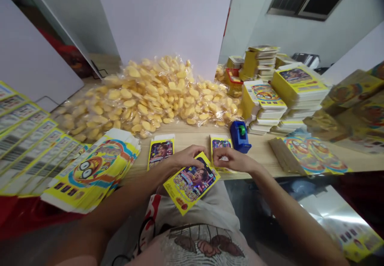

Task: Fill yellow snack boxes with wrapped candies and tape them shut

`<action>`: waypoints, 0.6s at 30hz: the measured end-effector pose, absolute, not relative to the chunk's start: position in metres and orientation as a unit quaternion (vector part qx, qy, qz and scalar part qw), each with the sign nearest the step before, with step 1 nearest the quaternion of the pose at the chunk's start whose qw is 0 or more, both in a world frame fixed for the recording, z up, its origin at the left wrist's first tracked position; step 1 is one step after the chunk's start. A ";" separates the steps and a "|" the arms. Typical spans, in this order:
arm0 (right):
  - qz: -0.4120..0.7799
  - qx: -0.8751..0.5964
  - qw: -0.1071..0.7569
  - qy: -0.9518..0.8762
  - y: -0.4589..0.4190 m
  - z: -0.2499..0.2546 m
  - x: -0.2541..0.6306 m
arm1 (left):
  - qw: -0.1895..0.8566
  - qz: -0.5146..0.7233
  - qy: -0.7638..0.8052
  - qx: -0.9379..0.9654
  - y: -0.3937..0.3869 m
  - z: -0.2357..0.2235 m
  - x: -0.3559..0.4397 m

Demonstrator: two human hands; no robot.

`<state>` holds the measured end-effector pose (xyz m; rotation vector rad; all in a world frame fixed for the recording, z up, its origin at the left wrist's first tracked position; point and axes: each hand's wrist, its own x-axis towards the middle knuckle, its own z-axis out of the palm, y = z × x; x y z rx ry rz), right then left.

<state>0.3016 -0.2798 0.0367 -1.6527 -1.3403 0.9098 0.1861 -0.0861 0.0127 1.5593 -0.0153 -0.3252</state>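
Forearms [126,202] angled inward, hands [189,157] over card [189,186]

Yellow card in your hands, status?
Left hand and right hand at its top corner. Yellow printed card tilted over lap. Blue dispenser just beyond right hand.

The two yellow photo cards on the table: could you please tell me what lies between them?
The head view shows the left hand there, holding a yellow printed card, above the wooden tabletop.
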 end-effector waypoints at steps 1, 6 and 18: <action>0.352 -0.654 0.374 -0.555 -0.272 0.040 0.301 | 0.697 -0.144 -0.017 0.702 -0.086 0.011 0.186; 0.257 -0.721 0.306 -0.566 -0.254 0.034 0.291 | 0.712 -0.124 -0.028 0.690 -0.085 0.007 0.178; 0.618 -0.466 0.606 -0.183 -0.266 -0.017 0.261 | 0.756 -0.115 -0.071 0.641 -0.088 0.031 0.155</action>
